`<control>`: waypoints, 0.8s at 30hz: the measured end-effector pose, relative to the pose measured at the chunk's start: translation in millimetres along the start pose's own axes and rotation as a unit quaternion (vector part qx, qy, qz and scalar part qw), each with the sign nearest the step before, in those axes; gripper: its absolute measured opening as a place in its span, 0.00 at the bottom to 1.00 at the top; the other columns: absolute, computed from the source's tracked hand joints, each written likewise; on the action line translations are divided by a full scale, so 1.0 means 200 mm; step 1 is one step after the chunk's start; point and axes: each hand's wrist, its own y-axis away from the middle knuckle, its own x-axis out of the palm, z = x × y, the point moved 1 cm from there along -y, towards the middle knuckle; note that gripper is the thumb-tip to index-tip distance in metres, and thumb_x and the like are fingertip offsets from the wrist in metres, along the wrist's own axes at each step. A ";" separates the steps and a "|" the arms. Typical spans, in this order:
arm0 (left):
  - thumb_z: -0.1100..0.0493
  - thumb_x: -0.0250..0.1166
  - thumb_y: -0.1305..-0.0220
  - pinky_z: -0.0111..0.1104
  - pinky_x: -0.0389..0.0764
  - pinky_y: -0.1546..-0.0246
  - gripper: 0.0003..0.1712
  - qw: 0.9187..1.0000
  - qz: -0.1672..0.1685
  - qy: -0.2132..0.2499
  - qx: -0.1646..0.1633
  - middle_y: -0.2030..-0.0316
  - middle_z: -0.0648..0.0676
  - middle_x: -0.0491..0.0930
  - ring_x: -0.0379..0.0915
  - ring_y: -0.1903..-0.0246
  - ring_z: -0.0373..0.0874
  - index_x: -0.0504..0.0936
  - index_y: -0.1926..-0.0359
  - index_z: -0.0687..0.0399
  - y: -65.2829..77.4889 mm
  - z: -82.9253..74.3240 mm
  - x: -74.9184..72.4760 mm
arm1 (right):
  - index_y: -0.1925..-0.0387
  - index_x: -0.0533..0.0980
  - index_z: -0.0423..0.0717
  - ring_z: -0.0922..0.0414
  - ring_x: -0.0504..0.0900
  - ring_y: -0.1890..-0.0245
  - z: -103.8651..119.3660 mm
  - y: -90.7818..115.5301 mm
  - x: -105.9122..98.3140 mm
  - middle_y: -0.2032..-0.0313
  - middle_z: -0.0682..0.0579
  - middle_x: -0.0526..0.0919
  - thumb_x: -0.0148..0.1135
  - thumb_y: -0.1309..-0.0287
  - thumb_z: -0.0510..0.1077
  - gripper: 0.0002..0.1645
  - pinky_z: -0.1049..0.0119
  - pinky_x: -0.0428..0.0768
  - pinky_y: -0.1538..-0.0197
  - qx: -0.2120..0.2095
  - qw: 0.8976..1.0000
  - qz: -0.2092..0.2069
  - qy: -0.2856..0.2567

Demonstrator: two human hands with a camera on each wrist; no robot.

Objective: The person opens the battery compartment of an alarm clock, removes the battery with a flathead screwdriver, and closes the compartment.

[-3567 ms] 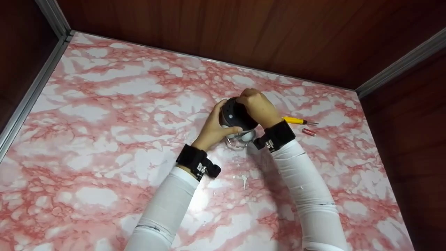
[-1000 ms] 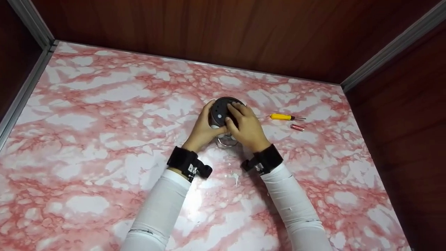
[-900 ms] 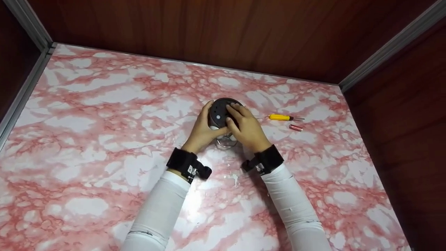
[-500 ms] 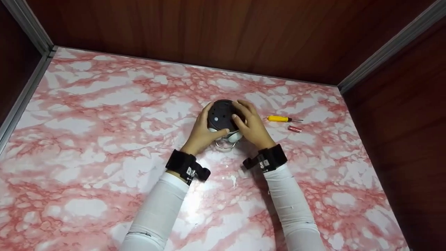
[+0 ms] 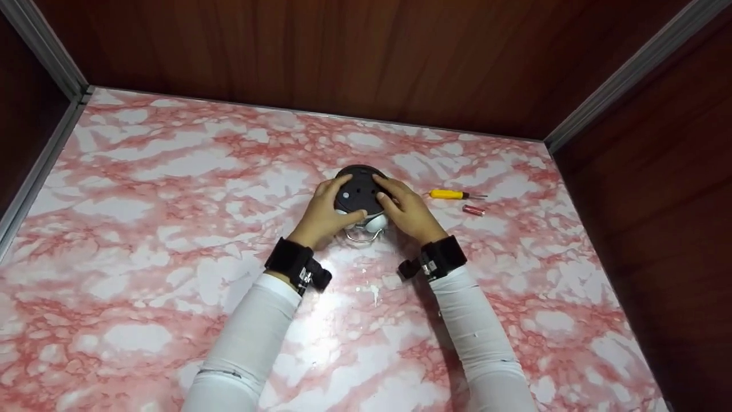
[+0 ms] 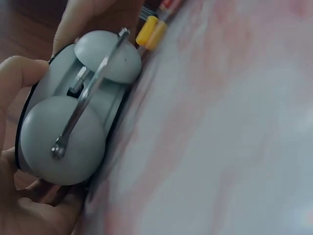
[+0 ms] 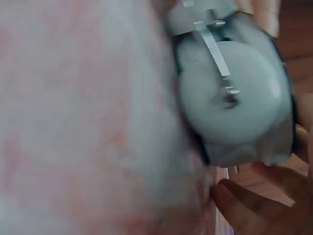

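A twin-bell alarm clock [image 5: 359,197] lies back side up, its dark back showing small holes and a pale round knob. The left hand [image 5: 321,213] grips its left side, thumb along the lower edge and fingers reaching over the top. On the opposite side, the right hand [image 5: 410,212] holds it with thumb and fingers on the back and rim. Both wrist views show the pale bells, [image 6: 63,139] in the left one, with a metal handle [image 6: 90,93] over them and a small hammer [image 6: 79,80] between. The clock's face is hidden.
Right of the clock lie a yellow-handled screwdriver [image 5: 449,194] and a red battery [image 5: 473,210]. The pink-and-white marbled table [image 5: 171,229] meets dark wood panels [image 5: 320,51] at the back and sides. White marks [image 5: 373,292] show on the surface near the wrists.
The right hand has shifted from the middle of the clock's back to its right side. The left hand's fingers now reach further over the back.
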 end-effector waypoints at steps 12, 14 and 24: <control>0.40 0.69 0.38 0.51 0.70 0.35 0.53 0.985 0.079 -0.152 0.025 0.31 0.71 0.59 0.67 0.36 0.62 0.53 0.20 0.51 0.00 -0.09 -0.04 | 0.24 0.63 0.55 0.51 0.63 0.27 -0.01 0.05 0.00 0.27 0.46 0.66 0.46 0.21 0.50 0.29 0.54 0.60 0.26 0.014 1.000 0.011 -0.007; 0.42 0.67 0.35 0.52 0.67 0.33 0.52 0.984 0.103 -0.143 0.021 0.29 0.72 0.56 0.64 0.34 0.63 0.51 0.20 0.50 0.00 -0.09 -0.07 | 0.23 0.63 0.56 0.52 0.61 0.26 -0.01 0.05 -0.01 0.26 0.47 0.65 0.44 0.21 0.46 0.29 0.55 0.58 0.25 0.020 0.999 0.021 -0.037; 0.70 0.49 0.30 0.51 0.51 0.25 0.40 0.975 0.178 -0.129 0.040 0.23 0.68 0.47 0.48 0.25 0.62 0.49 0.19 0.55 -0.03 -0.09 -0.19 | 0.23 0.61 0.48 0.46 0.60 0.26 -0.06 0.06 -0.03 0.23 0.41 0.54 0.52 0.39 0.22 0.45 0.54 0.65 0.28 -0.034 0.991 0.068 -0.113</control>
